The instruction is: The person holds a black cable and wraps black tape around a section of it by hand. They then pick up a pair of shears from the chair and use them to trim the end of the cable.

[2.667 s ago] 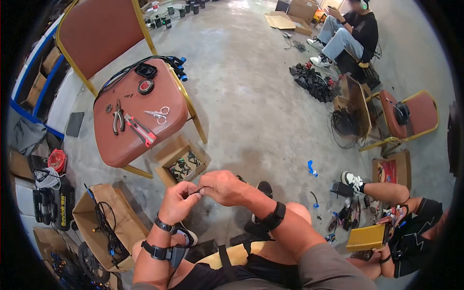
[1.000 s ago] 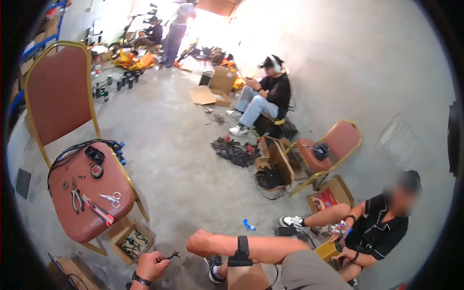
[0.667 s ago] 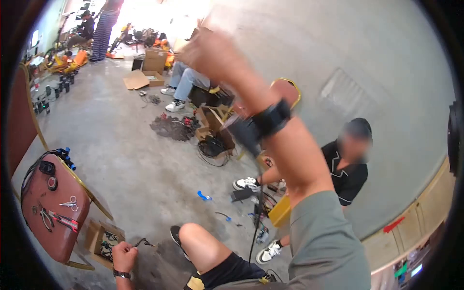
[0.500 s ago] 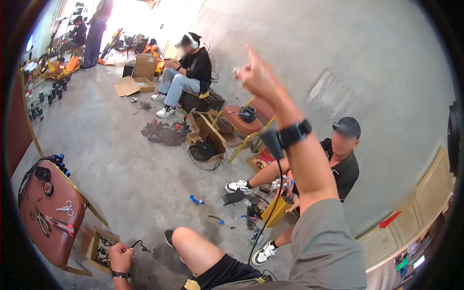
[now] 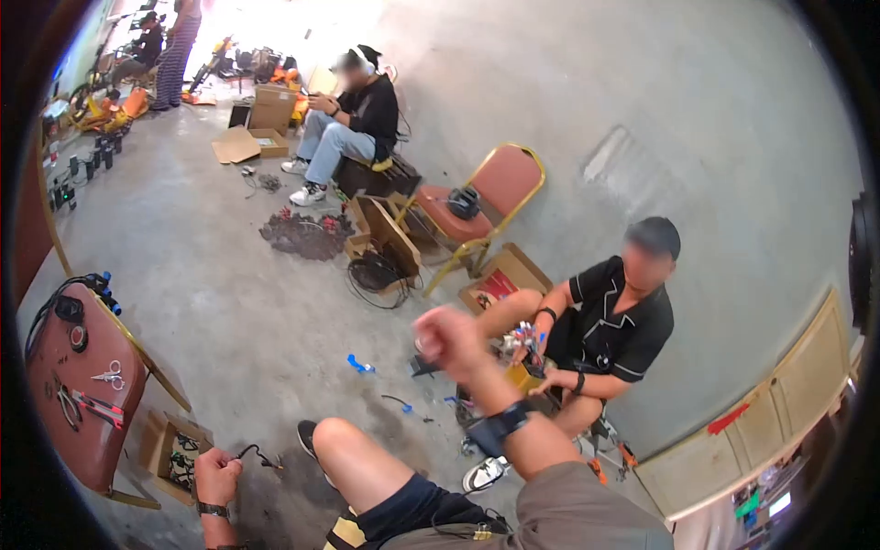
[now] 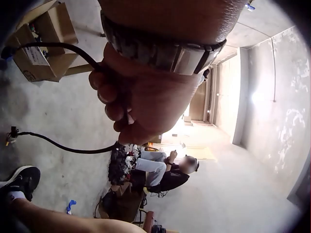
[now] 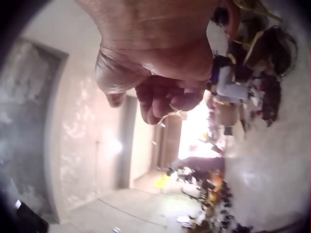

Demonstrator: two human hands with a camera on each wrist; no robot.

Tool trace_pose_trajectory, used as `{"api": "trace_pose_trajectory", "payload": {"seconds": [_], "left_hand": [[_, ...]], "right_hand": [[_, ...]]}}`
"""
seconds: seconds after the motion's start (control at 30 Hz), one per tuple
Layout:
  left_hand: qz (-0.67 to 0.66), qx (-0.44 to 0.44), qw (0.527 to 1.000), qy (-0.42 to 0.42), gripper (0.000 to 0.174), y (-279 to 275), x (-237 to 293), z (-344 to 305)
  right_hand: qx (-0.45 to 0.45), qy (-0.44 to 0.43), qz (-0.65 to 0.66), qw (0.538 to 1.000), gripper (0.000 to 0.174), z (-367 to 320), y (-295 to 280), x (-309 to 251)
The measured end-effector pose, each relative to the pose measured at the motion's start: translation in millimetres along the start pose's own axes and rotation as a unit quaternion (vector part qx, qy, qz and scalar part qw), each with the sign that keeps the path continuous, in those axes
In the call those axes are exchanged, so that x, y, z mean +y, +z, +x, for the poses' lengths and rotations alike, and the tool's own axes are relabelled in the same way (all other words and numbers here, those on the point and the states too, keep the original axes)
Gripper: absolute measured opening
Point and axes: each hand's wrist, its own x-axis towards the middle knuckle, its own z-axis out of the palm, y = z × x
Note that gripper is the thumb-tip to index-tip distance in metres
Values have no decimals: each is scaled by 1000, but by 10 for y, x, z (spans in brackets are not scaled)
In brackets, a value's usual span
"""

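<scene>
My left hand (image 5: 216, 477) is at the lower left in the head view, fingers curled round a thin black cable (image 5: 247, 448). In the left wrist view the cable (image 6: 63, 44) leaves the fist on both sides, with a small connector (image 6: 13, 132) at one end. My right hand (image 5: 449, 341), blurred, is raised in front of the seated person in black. In the right wrist view its fingers are loosely bent and the thumb stands apart. A thin pale strand (image 7: 170, 115) shows beside the fingertips.
A carton (image 5: 167, 458) of small cable pieces stands beside my left hand. Left of it, a red chair (image 5: 82, 367) bears pliers, a cutter, scissors and tape. Loose parts, boxes and another chair (image 5: 509, 183) lie across the floor, with two seated people nearby.
The view has turned rightward. My right hand left the cable, swept up with its index finger extended, then came lower with fingers bent. My left hand kept the cable.
</scene>
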Motion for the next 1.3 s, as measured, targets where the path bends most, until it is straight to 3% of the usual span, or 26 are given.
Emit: {"api": "trace_pose_trajectory", "payload": {"seconds": [0.03,0.1,0.17,0.33,0.47,0.53,0.63,0.7,0.8,0.87,0.93,1.0,1.13,1.2,1.3], "left_hand": [[-15,3,1000,-6,14,18,-45,35],[-23,3,1000,-13,12,0,-86,33],[-69,-17,997,-30,12,-17,-70,31],[-71,4,997,-8,12,33,-103,30],[-9,-44,999,12,22,-106,13,7],[-3,-30,999,45,23,-65,-109,29],[-31,-8,999,40,23,-131,2,-9],[-49,10,999,19,23,-230,-7,-42],[-57,15,998,11,19,-110,-6,13],[-110,-10,994,-5,17,-91,-58,27],[-152,-22,988,-9,17,-51,-179,55],[-237,-49,968,-68,20,-63,-71,40],[-212,-57,972,-79,23,-58,-39,93],[-167,-32,985,-9,24,-10,-168,151],[-182,-35,983,-10,25,9,-213,175]], "right_hand": [[-33,13,-131,991,27,-53,219,222],[-161,33,-260,951,20,-166,631,569],[-270,-105,-376,880,17,-245,914,799],[-360,-71,-336,867,14,-368,1270,1050],[-357,-74,-302,881,18,-350,1305,1247],[-345,-37,-362,865,19,-351,1299,1218],[-374,-87,-359,851,20,-321,1251,1491],[-344,60,-344,872,24,-289,1161,1434],[-284,126,-286,907,25,-273,1131,1437],[-264,88,-292,915,24,-260,1174,1397],[-244,106,-263,927,24,-195,1180,1468],[-236,117,-259,929,24,-143,1171,1465],[-266,112,-251,924,24,-131,1181,1464],[-261,116,-242,927,23,-123,1159,1486],[-256,112,-235,931,23,-113,1155,1528]]}}
